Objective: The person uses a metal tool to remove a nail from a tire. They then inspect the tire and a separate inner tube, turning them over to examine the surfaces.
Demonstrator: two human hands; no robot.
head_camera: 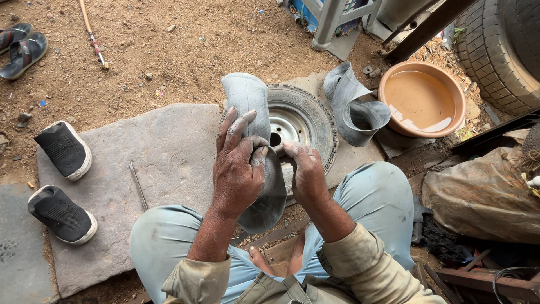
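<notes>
A grey rubber inner tube [246, 94] is folded and held upright in front of me over my lap. My left hand [236, 166] wraps around its left side, fingers spread over the rubber. My right hand [306, 174] grips the tube's right edge, thumb pressing near the fold. Just behind the tube a small tyre on a white steel rim [304, 115] lies flat on a stone slab [163, 157]. A second piece of grey inner tube [354, 107] lies curled to the right of the wheel.
A brown basin of muddy water [422, 98] sits at the right. A thin metal rod [138, 184] lies on the slab. Two black shoes [62, 149] stand at the left, sandals [21, 48] farther off. A large truck tyre [500, 45] and a sack [484, 194] crowd the right.
</notes>
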